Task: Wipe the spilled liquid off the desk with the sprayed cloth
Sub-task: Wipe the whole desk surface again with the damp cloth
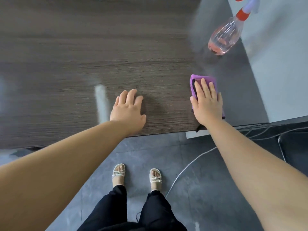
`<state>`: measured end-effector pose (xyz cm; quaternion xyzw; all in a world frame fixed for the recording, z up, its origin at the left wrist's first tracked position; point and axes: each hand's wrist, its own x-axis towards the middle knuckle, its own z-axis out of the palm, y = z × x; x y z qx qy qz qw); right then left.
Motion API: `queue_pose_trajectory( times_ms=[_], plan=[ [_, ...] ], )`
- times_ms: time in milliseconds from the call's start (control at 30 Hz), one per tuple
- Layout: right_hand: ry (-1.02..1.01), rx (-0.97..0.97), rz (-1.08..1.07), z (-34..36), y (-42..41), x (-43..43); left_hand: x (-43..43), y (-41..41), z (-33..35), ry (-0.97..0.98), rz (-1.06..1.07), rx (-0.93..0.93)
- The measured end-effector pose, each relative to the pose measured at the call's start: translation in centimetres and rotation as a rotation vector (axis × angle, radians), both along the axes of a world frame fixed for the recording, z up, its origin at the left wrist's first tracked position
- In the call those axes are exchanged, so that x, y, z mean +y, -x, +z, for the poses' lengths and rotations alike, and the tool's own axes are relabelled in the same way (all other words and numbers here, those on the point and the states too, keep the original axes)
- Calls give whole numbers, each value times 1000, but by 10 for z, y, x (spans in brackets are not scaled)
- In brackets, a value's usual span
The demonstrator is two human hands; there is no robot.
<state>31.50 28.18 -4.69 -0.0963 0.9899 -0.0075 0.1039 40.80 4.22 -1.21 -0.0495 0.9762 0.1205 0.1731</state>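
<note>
A folded purple cloth [195, 80] lies on the dark wood-grain desk [83, 55] near its right front corner. My right hand [207, 104] presses flat on the cloth, fingers together and stretched forward. My left hand [129, 110] rests on the bare desk to the left of the cloth, fingers spread, holding nothing. A clear spray bottle [225, 37] with pink liquid and a red collar stands at the desk's far right. The frame is blurred, and I cannot make out any liquid on the desk.
A pale bright streak [101, 100] shows on the desk left of my left hand. A white wall [283, 64] borders the desk on the right. Below the desk edge are grey floor tiles, cables [188, 165] and my sandalled feet.
</note>
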Motion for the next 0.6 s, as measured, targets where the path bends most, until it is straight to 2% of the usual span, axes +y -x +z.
queue_pose_trajectory(
  times_ms=[100, 200, 333, 400, 500, 600],
  plan=[
    [-11, 60, 29, -6, -45, 7, 28, -4, -4, -18, 50, -4],
    [41, 68, 210, -10, -80, -13, 43, -11, -11, 31, 109, -10],
    [86, 58, 466, -10, -44, -24, 44, -28, -16, 129, 202, 18],
    [82, 55, 465, -9, -26, -9, 45, -37, -18, 142, 253, -2],
    [30, 43, 344, -6, -35, 16, 48, -40, -18, 162, 236, -76],
    [-14, -73, 376, 0, -63, 26, 47, -35, -17, 198, 216, -91]
  ],
)
